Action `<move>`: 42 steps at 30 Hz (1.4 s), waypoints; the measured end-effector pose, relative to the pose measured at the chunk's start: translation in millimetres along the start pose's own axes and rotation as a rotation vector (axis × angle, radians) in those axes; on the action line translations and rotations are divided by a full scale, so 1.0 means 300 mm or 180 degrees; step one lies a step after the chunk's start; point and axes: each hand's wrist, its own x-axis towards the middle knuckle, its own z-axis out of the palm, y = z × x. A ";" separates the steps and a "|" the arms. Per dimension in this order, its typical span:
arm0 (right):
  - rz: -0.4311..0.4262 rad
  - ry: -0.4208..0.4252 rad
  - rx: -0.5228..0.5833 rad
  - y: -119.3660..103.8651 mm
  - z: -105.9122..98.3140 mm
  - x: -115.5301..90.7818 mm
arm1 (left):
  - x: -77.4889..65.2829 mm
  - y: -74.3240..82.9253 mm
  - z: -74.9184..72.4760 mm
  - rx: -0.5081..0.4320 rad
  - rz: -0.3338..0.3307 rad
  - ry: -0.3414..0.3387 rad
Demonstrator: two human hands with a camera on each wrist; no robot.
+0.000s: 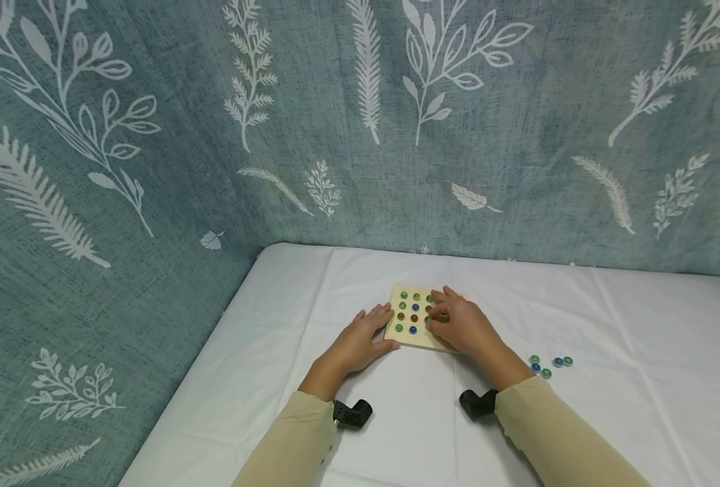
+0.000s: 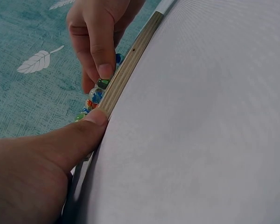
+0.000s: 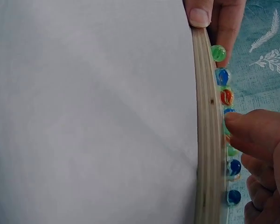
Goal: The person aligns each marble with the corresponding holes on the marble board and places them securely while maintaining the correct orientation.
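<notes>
A pale wooden board (image 1: 430, 342) lies on the white table with rows of glass marbles (image 1: 415, 318) set in it. My left hand (image 1: 360, 341) rests at the board's left side, fingers fairly straight along that edge. Its thumb (image 2: 91, 122) presses the front edge near the corner. Over the right part of the board, my right hand (image 1: 462, 323) pinches a green marble (image 2: 103, 83) between thumb and fingertips, at the board's top face. That hand hides the board's right columns in the head view. A clear green marble (image 3: 218, 53) sits near the left hand in the right wrist view.
Several loose green and blue marbles (image 1: 545, 373) lie on the white tablecloth (image 1: 579, 419) right of the board, close to the right forearm. Behind the table hangs a blue-green curtain (image 1: 311, 108) with white leaf prints. A black wrist device (image 1: 352, 414) is on each wrist.
</notes>
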 end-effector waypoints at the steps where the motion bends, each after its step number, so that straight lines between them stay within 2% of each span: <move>1: 0.0029 -0.0007 0.0088 0.005 -0.006 -0.004 | 0.000 0.001 0.002 -0.0001 0.0003 0.0004; 5: 0.0137 0.0015 0.0352 0.032 -0.048 -0.029 | -0.001 0.004 0.008 0.0016 0.0030 0.0020; 11: 0.0323 0.0032 0.0590 0.100 -0.158 -0.094 | -0.003 0.003 0.002 0.0040 0.0041 0.0046; 19: 0.0705 0.0039 0.0657 0.235 -0.264 -0.224 | -0.006 0.001 0.000 -0.0025 -0.0012 0.0035; 25: 0.0853 0.0039 0.0610 0.306 -0.274 -0.296 | -0.006 0.005 0.002 -0.0052 0.0002 0.0057; 28: 0.0845 0.0053 0.0468 0.324 -0.270 -0.318 | -0.006 0.006 0.004 -0.0059 0.0011 0.0057; 35: 0.0674 0.0042 -0.0060 0.336 -0.257 -0.338 | -0.003 0.003 0.006 -0.0050 0.0009 0.0072; 42: 0.0646 0.0044 -0.0182 0.341 -0.238 -0.342 | -0.005 0.007 0.006 -0.0051 0.0023 0.0064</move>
